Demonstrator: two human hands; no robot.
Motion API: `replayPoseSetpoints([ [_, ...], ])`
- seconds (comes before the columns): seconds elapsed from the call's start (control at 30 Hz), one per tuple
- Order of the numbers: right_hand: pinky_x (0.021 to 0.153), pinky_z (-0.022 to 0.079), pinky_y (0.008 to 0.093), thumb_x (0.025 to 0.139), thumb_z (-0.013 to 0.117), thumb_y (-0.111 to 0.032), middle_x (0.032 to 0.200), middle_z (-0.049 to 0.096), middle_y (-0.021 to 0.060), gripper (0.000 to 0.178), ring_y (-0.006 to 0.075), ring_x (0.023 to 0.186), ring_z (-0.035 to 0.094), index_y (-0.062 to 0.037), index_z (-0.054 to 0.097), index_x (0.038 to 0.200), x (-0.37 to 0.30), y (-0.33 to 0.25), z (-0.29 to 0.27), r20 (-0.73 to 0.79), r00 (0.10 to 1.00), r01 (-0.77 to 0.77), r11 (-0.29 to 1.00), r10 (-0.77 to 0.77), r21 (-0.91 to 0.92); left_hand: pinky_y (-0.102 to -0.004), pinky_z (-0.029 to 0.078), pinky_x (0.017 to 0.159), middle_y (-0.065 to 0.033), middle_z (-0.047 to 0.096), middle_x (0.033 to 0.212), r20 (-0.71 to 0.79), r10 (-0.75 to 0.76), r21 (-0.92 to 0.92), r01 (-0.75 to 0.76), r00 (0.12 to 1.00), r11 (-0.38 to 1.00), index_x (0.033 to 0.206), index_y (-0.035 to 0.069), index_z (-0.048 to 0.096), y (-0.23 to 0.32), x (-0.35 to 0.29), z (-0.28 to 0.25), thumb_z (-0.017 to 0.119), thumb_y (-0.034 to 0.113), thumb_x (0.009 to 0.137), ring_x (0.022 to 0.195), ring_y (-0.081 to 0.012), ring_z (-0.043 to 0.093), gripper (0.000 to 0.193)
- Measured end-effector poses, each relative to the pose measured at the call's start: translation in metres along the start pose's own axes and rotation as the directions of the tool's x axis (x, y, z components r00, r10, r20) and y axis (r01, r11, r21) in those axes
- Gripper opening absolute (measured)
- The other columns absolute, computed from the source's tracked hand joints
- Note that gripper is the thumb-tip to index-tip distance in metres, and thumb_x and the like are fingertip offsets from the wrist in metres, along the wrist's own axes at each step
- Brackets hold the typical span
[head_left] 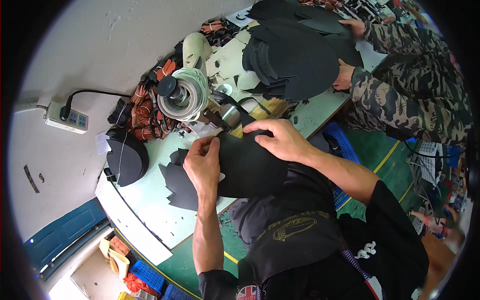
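Note:
A large black sheet piece with a notched edge [252, 172] spans both of my hands, in front of a bench machine [186, 97] with a metal cylinder [231, 116]. My left hand [202, 162] pinches its left edge between thumb and fingertips. On the other side, my right hand [280, 139] grips the upper edge near a pointed flap, thumb on top. The piece's upper edge lies close to the machine; whether they touch I cannot tell. More black pieces with jagged edges [181, 182] lie on the bench left of my left hand.
A tied black bundle [126, 157] stands near the wall by a power strip [69, 120]. Brown and black strip bundles [144, 112] crowd behind the machine. At right, a person in camouflage sleeves [385, 87] handles a tall stack of black pieces [292, 60]. A blue crate [345, 150] is beside the bench.

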State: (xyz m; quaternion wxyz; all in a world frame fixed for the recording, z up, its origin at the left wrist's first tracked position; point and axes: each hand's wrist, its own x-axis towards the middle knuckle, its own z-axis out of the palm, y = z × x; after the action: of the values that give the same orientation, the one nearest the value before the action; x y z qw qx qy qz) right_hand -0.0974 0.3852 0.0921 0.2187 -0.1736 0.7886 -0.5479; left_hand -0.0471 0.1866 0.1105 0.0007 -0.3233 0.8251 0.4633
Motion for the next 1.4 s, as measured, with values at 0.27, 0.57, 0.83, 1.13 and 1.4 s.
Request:
replayPoseSetpoints([
  [0.27,0.070,0.051,0.0340,0.083,0.052,-0.006,0.092,0.071,0.0181,0.033,0.0237,0.076,0.068,-0.0012,0.068,0.111,0.000,-0.008,0.004,-0.148,0.987,-0.075,0.989,0.056,-0.126,-0.0312,0.052,0.066,-0.0107,0.072,0.078,-0.015,0.091,0.031,-0.090,0.996,0.995,0.092,0.000,0.070,0.001,0.018,0.011,0.072,0.023,0.084,0.072,-0.0183,0.070,0.025],
  [0.57,0.119,0.016,0.0383,0.086,0.057,-0.002,0.154,0.030,0.0198,0.071,0.0271,0.145,0.025,0.0069,0.025,0.149,-0.072,-0.043,-0.018,-0.481,0.852,0.227,0.974,-0.208,-0.018,-0.0246,0.055,0.068,-0.0094,0.070,0.090,-0.130,0.141,-0.393,-0.181,0.981,0.902,0.107,-0.003,0.065,-0.054,0.036,-0.019,0.062,0.007,0.094,0.081,-0.0133,0.067,0.017],
  [0.83,0.098,0.047,0.0398,0.077,0.052,0.015,0.125,0.061,0.0198,0.035,0.0336,0.116,0.060,0.0045,0.067,0.107,-0.045,-0.055,-0.103,-0.334,0.594,0.241,0.558,-0.732,-0.794,-0.0445,0.036,0.109,-0.0227,0.051,0.135,-0.097,0.283,0.552,-0.185,0.954,0.813,0.135,-0.003,0.048,-0.229,0.054,-0.089,0.072,0.020,0.084,0.128,-0.0401,0.046,0.061],
  [1.13,0.105,0.038,0.0478,0.079,0.066,-0.005,0.129,0.059,0.0143,0.020,0.0377,0.125,0.049,-0.0142,0.075,0.093,-0.060,-0.024,-0.016,-0.033,0.909,0.406,0.902,-0.415,-0.147,-0.0257,0.048,0.086,-0.0055,0.070,0.101,0.455,0.088,-0.111,-0.041,0.886,0.993,0.113,0.001,0.070,-0.079,-0.006,-0.124,0.065,0.001,0.088,0.093,-0.0121,0.061,0.025],
  [1.4,0.085,0.049,0.0276,0.091,0.058,-0.001,0.114,0.065,0.0071,0.030,0.0106,0.097,0.061,-0.0010,0.062,0.120,-0.030,-0.018,0.003,0.172,0.978,-0.153,0.969,0.120,0.194,-0.0244,0.050,0.077,-0.0084,0.073,0.090,0.207,0.138,-0.186,-0.099,0.969,0.978,0.107,0.000,0.071,-0.031,0.007,-0.016,0.067,0.017,0.091,0.081,-0.0107,0.065,0.024],
])
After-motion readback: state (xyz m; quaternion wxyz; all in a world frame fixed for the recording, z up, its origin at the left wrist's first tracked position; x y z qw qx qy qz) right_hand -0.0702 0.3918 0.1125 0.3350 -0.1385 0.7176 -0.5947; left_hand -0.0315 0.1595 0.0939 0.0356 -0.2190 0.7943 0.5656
